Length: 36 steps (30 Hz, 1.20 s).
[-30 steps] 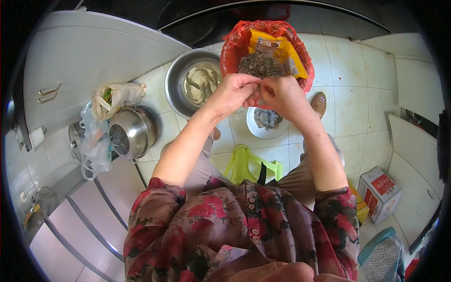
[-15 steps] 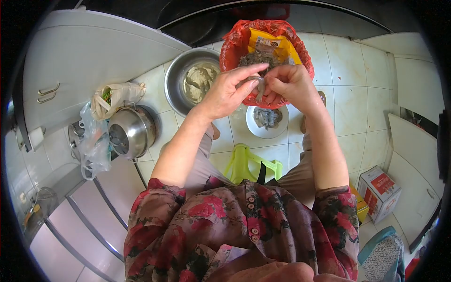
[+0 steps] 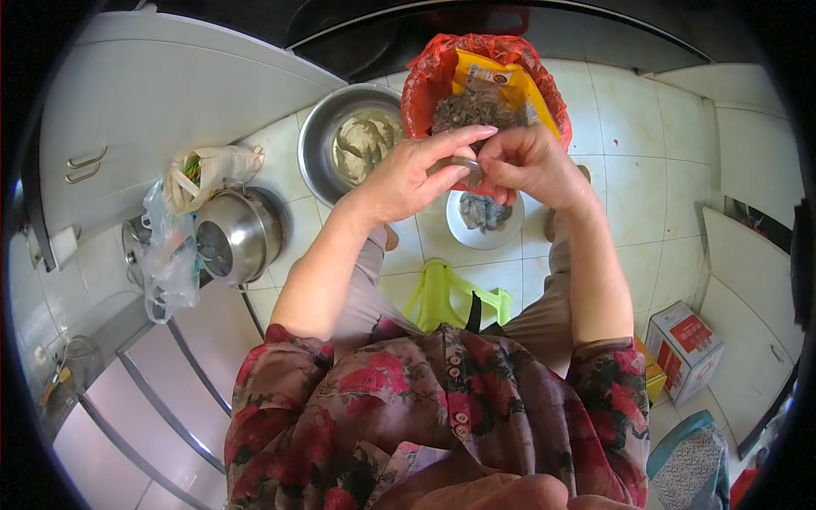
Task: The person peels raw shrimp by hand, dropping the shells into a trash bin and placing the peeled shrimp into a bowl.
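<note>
A grey shrimp (image 3: 466,170) is held between my two hands, over the near rim of the red-lined bin (image 3: 418,89). My left hand (image 3: 412,174) is closed on it, thumb below and fingers above. The bent fingers of my right hand (image 3: 531,166) pinch at the shrimp's other end. Just below my hands stands a white bowl (image 3: 483,240) with several peeled grey shrimp (image 3: 484,212) in it. To the left, a metal basin (image 3: 316,140) holds more shrimp (image 3: 367,146) in cloudy water. Brown shells (image 3: 467,110) and a yellow packet (image 3: 518,81) lie in the bin.
A green plastic stool (image 3: 438,293) is between my legs. On the left are a metal pot (image 3: 234,238), a cloth bag (image 3: 234,166) with greens and a clear plastic bag (image 3: 166,272). A red and white box (image 3: 687,344) stands at the right by the cabinets.
Both hands have come slightly nearer to me with the shrimp, which is now turned differently between my fingers. The basin, bowl and bin stay in place.
</note>
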Each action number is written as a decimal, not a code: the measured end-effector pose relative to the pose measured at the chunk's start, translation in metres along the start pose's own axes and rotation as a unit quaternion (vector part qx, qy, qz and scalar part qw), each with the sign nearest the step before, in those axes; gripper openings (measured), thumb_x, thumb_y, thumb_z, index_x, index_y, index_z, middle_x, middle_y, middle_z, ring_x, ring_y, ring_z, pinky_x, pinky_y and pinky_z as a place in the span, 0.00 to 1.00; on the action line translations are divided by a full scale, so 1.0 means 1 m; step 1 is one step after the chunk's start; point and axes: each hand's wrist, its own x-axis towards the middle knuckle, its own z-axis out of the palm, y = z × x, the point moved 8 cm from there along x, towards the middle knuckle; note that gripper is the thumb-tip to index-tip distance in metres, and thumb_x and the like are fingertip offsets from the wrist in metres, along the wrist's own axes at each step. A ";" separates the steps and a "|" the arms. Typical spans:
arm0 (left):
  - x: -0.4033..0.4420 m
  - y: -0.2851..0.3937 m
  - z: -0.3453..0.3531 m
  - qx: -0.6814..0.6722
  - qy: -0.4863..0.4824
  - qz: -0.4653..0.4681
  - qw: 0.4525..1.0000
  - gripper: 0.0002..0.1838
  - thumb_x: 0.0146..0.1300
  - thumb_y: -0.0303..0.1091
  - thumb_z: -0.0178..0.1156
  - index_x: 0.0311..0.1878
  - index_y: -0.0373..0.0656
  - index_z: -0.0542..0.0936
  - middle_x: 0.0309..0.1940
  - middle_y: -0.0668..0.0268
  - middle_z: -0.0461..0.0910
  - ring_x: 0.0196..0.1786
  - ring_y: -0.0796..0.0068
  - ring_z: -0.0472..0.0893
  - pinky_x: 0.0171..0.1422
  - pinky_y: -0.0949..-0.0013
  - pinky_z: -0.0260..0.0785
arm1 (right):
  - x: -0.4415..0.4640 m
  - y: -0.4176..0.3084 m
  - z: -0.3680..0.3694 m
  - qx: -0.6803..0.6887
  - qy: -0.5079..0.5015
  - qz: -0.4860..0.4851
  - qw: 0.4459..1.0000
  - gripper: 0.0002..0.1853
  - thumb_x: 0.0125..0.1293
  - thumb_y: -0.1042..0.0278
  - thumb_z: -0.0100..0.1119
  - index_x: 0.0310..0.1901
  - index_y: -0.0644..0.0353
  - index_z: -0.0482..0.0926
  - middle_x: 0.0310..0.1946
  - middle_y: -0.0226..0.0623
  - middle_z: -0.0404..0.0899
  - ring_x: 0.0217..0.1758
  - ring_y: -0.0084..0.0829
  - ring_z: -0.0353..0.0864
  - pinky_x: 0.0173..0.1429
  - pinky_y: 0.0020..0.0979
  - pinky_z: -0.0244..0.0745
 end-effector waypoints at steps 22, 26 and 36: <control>-0.007 0.014 -0.002 0.138 0.193 0.139 0.961 0.11 0.59 0.21 0.61 0.45 0.40 0.79 0.39 0.61 0.82 0.40 0.64 0.84 0.44 0.69 0.77 | 0.001 0.017 -0.014 0.209 0.064 0.076 0.973 0.04 0.64 0.72 0.59 0.34 0.63 0.78 0.22 0.32 0.80 0.20 0.20 0.78 0.21 0.20 0.71; -0.005 -0.005 -0.007 0.001 0.228 0.060 0.972 0.10 0.65 0.22 0.57 0.48 0.37 0.77 0.41 0.60 0.83 0.42 0.71 0.84 0.47 0.71 0.76 | 0.006 0.020 -0.021 0.179 0.099 0.053 0.978 0.04 0.64 0.73 0.59 0.36 0.65 0.79 0.23 0.34 0.80 0.20 0.21 0.79 0.22 0.21 0.73; 0.000 -0.030 -0.018 -0.206 0.250 -0.029 0.946 0.14 0.70 0.24 0.54 0.56 0.31 0.74 0.45 0.56 0.82 0.46 0.69 0.84 0.53 0.71 0.75 | 0.000 -0.013 -0.034 -0.238 0.299 -0.145 0.913 0.07 0.61 0.74 0.63 0.40 0.65 0.81 0.29 0.39 0.81 0.25 0.28 0.82 0.28 0.28 0.76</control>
